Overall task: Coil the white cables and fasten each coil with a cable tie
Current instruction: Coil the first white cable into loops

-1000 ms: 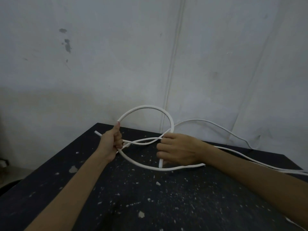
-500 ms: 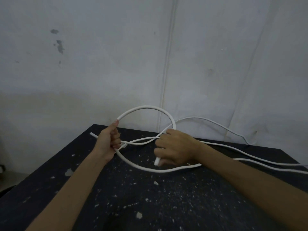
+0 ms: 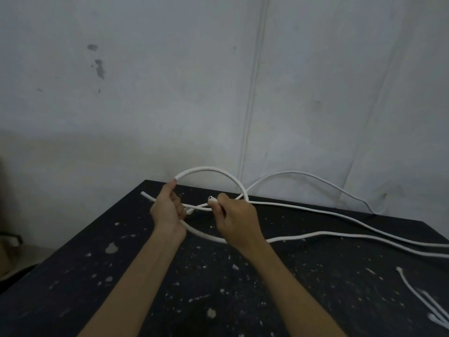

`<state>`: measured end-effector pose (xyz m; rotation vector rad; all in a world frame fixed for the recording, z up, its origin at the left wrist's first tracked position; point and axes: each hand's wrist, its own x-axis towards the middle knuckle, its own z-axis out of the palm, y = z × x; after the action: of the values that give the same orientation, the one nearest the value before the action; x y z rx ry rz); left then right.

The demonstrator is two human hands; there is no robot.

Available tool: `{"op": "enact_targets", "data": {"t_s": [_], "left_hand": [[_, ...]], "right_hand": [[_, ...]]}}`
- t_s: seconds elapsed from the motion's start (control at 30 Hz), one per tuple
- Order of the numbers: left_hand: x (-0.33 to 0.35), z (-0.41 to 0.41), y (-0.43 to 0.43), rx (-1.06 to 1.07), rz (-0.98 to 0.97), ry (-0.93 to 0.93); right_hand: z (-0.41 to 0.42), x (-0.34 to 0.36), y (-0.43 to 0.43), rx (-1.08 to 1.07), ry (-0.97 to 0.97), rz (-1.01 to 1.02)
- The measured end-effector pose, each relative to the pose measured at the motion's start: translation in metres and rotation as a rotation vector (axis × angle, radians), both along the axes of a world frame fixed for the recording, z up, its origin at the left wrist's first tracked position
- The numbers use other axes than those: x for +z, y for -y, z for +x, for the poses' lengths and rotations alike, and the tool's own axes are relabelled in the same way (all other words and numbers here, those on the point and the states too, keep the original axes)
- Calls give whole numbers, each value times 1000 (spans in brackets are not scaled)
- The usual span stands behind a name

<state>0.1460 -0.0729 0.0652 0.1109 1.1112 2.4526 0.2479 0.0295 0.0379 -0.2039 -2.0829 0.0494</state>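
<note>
Arching above the speckled black table, the smooth round white cable forms one loop, and the left hand curls its fingers round it. The right hand pinches its end, now turned upward instead of down.

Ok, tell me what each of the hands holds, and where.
Left hand grips the white cable loop at its left side. Right hand pinches a white cable end, by the loop's crossing.
</note>
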Motion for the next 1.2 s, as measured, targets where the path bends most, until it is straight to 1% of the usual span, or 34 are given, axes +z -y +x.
{"op": "enact_targets", "data": {"t_s": [0.13, 0.17, 0.27, 0.3, 0.33, 0.37, 0.43, 0.53, 0.67, 0.73, 0.8, 0.93, 1.07, 1.2], "left_hand": [[-6, 12, 0, 58, -24, 15], [-9, 14, 0, 55, -29, 23], [-20, 15, 2, -13, -9, 152], [-23, 14, 4, -43, 11, 200], [-26, 13, 4, -62, 28, 225], [-27, 12, 5, -72, 36, 223], [-26, 8, 4, -81, 49, 167], [-24, 0, 4, -163, 127, 56], [-24, -4, 12, -384, 363, -18], [-30, -1, 15, -443, 422, -22], [-38, 4, 16, -482, 391, -14], [-48, 12, 17, -547, 315, -11], [-38, 5, 21, -614, 231, -82], [-20, 1, 20, -659, 90, -164]], "right_hand": [[-14, -24, 19, -168, 2, -161], [-14, -27, 21, -199, -4, -254], [-12, -20, 10, -215, 48, -754], [-10, -20, 7, -186, 41, -833], [-7, -22, 6, -137, 30, -822], [-4, -24, 9, -86, 24, -755], [2, -29, 18, 14, 34, -610], [11, -27, 14, 76, -16, -451], [22, -15, 4, 191, -110, -437], [24, -9, 1, 227, -187, -436], [23, -4, 1, 256, -232, -407], [21, -8, 8, 258, -158, -306], [31, -8, 6, 298, -234, -337], [34, -8, 4, 331, -281, -278]]}}
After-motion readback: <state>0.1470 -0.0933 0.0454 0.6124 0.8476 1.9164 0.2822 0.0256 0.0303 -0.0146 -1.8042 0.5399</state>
